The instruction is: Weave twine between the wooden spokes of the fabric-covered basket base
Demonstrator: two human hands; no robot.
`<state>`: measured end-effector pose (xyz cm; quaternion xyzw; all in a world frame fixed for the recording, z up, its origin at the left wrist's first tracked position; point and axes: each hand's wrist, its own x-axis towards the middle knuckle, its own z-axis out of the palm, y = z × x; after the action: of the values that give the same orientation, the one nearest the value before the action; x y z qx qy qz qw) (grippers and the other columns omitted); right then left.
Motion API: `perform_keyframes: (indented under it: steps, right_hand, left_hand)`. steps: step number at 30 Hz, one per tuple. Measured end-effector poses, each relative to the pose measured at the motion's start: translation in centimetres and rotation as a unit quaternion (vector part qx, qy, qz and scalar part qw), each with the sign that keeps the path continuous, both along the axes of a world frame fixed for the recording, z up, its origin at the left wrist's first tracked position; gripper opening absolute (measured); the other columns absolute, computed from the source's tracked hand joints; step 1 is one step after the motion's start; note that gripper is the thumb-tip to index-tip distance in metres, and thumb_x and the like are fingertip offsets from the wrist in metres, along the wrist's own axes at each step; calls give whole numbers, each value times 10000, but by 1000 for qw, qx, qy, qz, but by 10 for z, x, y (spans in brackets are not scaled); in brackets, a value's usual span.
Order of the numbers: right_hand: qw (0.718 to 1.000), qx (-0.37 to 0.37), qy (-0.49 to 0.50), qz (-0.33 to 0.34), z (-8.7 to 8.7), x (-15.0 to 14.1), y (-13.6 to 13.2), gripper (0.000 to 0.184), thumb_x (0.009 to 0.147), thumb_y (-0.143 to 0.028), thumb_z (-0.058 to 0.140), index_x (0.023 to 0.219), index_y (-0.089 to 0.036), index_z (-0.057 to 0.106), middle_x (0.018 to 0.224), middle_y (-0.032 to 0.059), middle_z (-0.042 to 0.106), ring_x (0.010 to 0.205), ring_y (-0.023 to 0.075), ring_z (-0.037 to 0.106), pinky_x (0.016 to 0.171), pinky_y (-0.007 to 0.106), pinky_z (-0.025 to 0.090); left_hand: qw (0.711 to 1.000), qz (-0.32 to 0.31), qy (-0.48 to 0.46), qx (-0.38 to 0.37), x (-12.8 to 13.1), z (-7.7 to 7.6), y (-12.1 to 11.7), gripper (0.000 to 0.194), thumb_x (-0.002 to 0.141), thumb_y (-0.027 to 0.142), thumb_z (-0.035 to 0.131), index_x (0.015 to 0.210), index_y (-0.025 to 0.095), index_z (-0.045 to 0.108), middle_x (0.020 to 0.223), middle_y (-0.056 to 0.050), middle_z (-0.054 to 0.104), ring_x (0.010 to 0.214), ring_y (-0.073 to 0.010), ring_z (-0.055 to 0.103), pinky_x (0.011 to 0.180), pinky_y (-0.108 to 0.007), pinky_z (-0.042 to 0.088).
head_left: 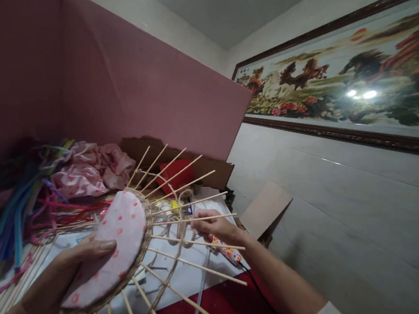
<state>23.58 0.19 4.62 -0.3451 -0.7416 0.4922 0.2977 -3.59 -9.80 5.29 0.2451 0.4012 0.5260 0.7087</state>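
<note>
A white-covered table [188,282] is backed by a pink partition [156,89]. The dotted fabric panel [126,233] is clamped above the table by the left hand [76,260], long axis slanting up-right. Its sticks [225,276], crossed by twine [180,248], are fanned toward the right hand [214,225], whose grip cannot be determined.

Wooden sticks [199,267] look smooth and matt; the twine rim [150,223] rough, fibrous; the printed cloth panel [127,233] matt; crumpled pink fabric [89,170] satiny; framed picture [297,91] glossy.

Table: white top [187,279], red near side [252,310] | left: pink cloth [85,175], blue strips [14,227], thin sticks [28,276] | across both: clear rod [202,286]
</note>
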Motion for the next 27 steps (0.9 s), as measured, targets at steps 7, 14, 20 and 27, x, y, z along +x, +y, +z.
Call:
perform_keyframes:
  steps: [7,14,20,27]
  right_hand:
    - [970,161,87,-157,35,28,6,242,733,-396,660,747,-161,601,578,-46,448,470,56,309,420,203,228]
    - [946,247,78,-194,41,33,0,197,741,-360,654,737,-164,636,635,-13,520,565,97,426,515,225,326]
    - [934,290,51,-204,33,41,-7,156,771,-310,635,709,-168,624,643,-7,512,595,114,444,547,238,344]
    - [897,369,115,-215,38,42,-9,75,803,-268,606,806,-206,649,763,15,545,714,141,497,633,262,396]
  left_hand:
    - [998,-14,15,56,-1,-9,13,813,490,144,772,1235,57,457,589,-64,741,468,-274,662,430,-316,536]
    - [998,-16,11,52,0,-10,14,770,464,130,770,1187,58,516,535,-44,729,412,-270,642,383,-331,524]
    - [998,-19,15,54,0,-8,10,695,547,130,723,1196,79,480,640,-76,752,458,-237,655,449,-319,539]
    - [998,-5,52,46,1,-12,16,589,460,164,750,1018,64,588,543,-75,722,409,-217,628,404,-282,515]
